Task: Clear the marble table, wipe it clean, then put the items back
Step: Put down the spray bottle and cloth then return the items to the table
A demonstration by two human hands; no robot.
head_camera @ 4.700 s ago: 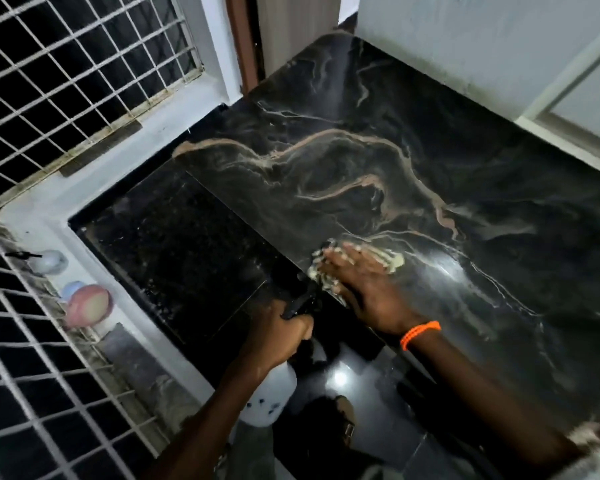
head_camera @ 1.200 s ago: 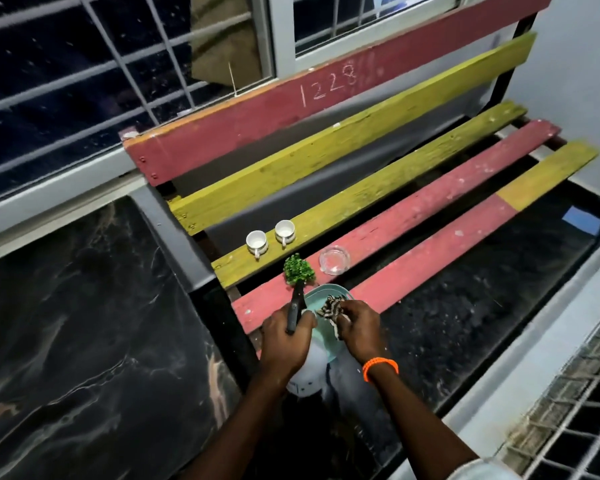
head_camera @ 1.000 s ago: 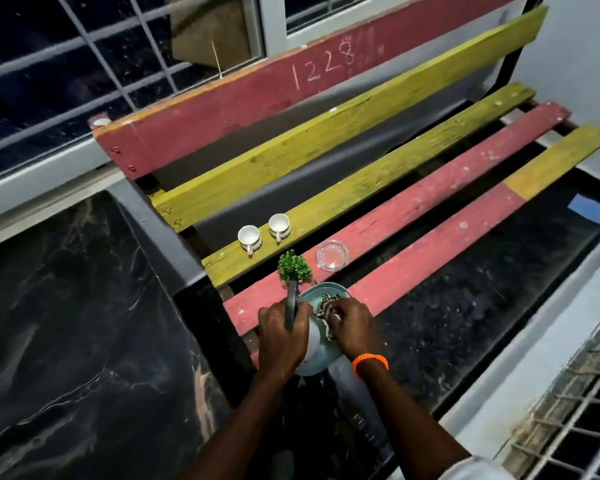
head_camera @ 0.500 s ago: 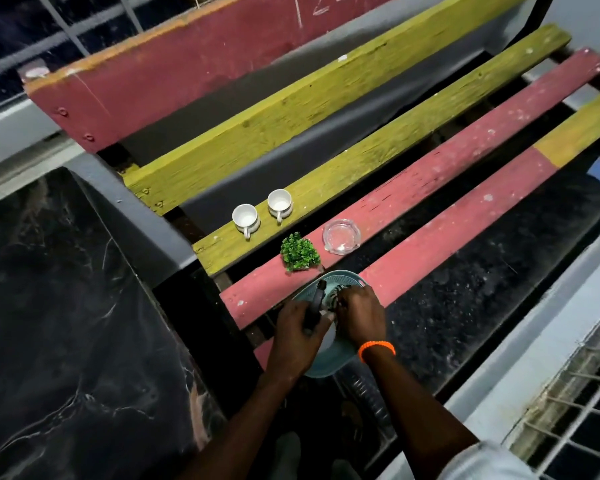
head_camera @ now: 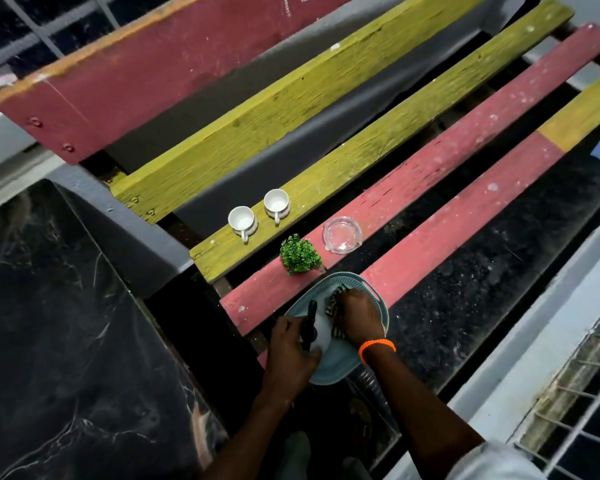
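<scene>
A pale blue tray (head_camera: pixel 371 299) lies on the front slats of a red and yellow bench (head_camera: pixel 413 168). My left hand (head_camera: pixel 291 348) is closed around a white spray bottle (head_camera: pixel 321 332) with a black trigger, held over the tray. My right hand (head_camera: pixel 357 318) presses a patterned cloth (head_camera: pixel 333 308) down onto the tray. Behind the tray stand a small green plant (head_camera: pixel 300 254), a clear glass dish (head_camera: pixel 342 234) and two white cups (head_camera: pixel 243 220) (head_camera: pixel 276 201). The black marble table (head_camera: pixel 66 323) fills the left side.
A grey bench arm (head_camera: pixel 129 220) runs between the marble table and the slats. A dark speckled floor (head_camera: pixel 465 289) shows past the bench, with a white ledge and a wire mesh grille (head_camera: pixel 575 410) at the lower right. A barred window sits behind the bench back.
Since the wiping on the marble, I have turned to the bench. Over the last second both hands came down onto the tray with the bottle and the cloth.
</scene>
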